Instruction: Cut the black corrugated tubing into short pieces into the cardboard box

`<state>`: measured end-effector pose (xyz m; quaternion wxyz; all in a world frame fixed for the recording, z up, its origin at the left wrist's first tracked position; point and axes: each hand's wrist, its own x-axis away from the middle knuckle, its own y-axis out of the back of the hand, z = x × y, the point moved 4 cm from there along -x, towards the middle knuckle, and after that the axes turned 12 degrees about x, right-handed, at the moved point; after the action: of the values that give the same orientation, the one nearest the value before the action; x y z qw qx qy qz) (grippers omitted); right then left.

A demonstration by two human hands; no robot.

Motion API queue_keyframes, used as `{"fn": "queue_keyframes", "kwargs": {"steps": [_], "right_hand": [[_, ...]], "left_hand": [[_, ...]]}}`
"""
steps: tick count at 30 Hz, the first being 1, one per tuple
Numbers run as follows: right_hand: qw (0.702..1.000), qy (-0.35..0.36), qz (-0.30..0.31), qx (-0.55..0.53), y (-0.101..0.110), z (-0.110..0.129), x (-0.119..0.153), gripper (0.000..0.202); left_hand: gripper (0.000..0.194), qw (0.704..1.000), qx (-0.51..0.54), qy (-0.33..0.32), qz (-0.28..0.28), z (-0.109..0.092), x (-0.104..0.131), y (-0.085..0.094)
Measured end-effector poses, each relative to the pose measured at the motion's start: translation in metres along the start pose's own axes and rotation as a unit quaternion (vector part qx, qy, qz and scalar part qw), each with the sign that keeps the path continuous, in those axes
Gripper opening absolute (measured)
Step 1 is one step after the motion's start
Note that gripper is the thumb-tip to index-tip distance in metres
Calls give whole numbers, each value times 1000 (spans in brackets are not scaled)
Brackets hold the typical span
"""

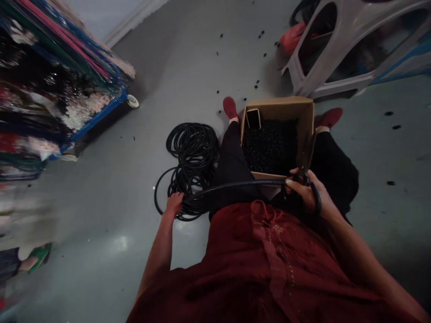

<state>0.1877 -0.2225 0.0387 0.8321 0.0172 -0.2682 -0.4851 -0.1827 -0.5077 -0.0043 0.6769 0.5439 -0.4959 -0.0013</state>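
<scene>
A long black ribbed hose runs across my lap from a loose pile of coiled black hose on the floor. My left hand is at the near side of the pile, its fingers closed over the hose. My right hand grips a pair of dark scissors whose blades point away from me, and its thumb and fingers also pinch the hose's end. Beyond that hand, between my legs, stands an open cardboard box holding many small black pieces. A phone-like dark rectangle leans in its far left corner.
A blue-framed wheeled rack loaded with colourful strands and bundles stands at the left. A grey plastic stool is at the upper right, beside a red bundle. Small black bits lie scattered on the floor. Another person's green-shod foot shows at lower left.
</scene>
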Motion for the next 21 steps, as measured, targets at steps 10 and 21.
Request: {"fn": "queue_keyframes", "kwargs": {"steps": [10,21], "right_hand": [[999,15,49,17,-21,-6,2,45],[997,22,-63,-24,-4,-1,-3,48]], "left_hand": [[41,955,169,-225,-95,-187,8,49],[28,874,304,-380,17,-328,29,9]]}}
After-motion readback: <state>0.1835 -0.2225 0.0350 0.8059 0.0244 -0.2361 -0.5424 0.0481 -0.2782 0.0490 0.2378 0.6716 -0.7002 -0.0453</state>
